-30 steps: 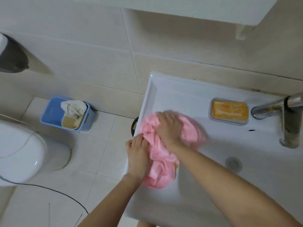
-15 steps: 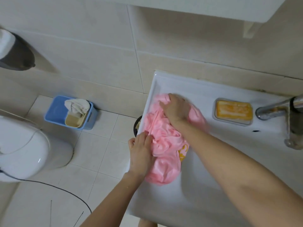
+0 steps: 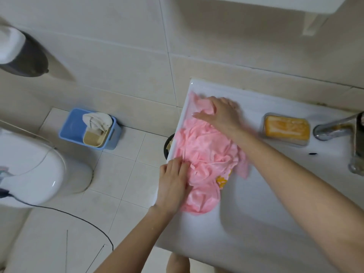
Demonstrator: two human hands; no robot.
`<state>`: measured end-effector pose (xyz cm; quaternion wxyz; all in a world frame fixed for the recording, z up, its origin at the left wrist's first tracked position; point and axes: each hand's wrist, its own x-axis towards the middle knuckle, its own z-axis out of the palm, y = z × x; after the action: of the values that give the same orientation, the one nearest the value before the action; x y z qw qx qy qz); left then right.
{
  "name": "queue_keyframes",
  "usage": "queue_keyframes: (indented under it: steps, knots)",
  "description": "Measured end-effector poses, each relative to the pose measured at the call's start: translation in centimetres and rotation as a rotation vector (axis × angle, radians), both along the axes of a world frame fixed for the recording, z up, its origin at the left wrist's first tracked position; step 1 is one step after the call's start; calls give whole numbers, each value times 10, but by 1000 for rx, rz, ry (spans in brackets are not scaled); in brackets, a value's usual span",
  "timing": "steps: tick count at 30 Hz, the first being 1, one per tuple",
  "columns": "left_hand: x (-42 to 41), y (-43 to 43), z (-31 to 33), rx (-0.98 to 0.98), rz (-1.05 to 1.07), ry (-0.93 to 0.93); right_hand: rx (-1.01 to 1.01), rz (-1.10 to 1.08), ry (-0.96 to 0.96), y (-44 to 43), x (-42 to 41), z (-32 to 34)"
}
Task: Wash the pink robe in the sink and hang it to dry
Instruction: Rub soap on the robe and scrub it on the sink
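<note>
Head view: the sink (image 3: pixel 256 233) fills the right side, a toilet (image 3: pixel 29 170) sits left. The robe (image 3: pixel 204 150) lies bunched along the sink's left rim. The right hand (image 3: pixel 220 113) presses its far end, the left hand (image 3: pixel 173 182) its near edge, both with fingers flat, clutching nothing. A tap (image 3: pixel 334 129) stands beside the soap (image 3: pixel 286 128).

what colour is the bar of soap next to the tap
Orange-yellow. The soap shows best in the head view, the only one here.
</note>
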<state>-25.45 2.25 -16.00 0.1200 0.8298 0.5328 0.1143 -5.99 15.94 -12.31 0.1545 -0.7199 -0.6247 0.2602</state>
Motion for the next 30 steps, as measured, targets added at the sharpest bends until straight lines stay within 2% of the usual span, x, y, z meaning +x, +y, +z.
queue_keyframes:
  steps: [2,4,6,7,9,11,13,14,16,17,18,19,20,22,23,24,25,27,28,30]
  knots:
    - [-4,-5,2,9,-25,-20,-203,107,-15,-25,15,12]
    - [-7,-10,4,-9,-73,-72,-291,214,-99,-53,17,13]
    - [-6,-14,10,-50,-82,-158,-218,246,-269,-68,8,-2]
    - [-3,-14,14,-73,-58,-224,-132,213,-267,-69,6,-8]
    - [1,-10,22,-149,82,-431,-72,18,-17,-61,4,-8]
    - [5,0,34,-306,247,-723,-175,-158,361,-59,9,5]
    - [6,11,46,-489,341,-949,-260,-187,781,-63,13,33]
    - [5,17,51,-592,353,-998,-264,-168,950,-66,15,52]
    - [1,26,66,-794,256,-968,-252,-201,1109,-75,4,73]
    - [2,28,74,-902,178,-937,-133,-326,922,-83,-1,60]
    - [3,29,82,-1005,115,-931,-106,-446,837,-94,-10,73]
    - [5,29,87,-1087,81,-938,-102,-547,844,-103,-19,84]
    - [9,28,90,-1130,78,-964,10,-707,665,-102,-26,90]
    - [18,28,87,-1104,166,-991,-105,-522,893,-97,-21,62]
    - [21,29,81,-1029,245,-936,-233,-549,994,-88,-20,53]
    - [25,31,77,-917,330,-806,-246,-499,1081,-75,-2,49]
    - [28,32,69,-783,419,-595,-289,-557,1071,-62,8,46]
    - [31,29,52,-421,540,-142,-267,-647,789,-46,11,31]
    - [34,23,44,-301,515,-31,-218,-695,771,-47,14,28]
    - [36,15,28,-131,413,-31,-98,-775,897,-55,11,19]
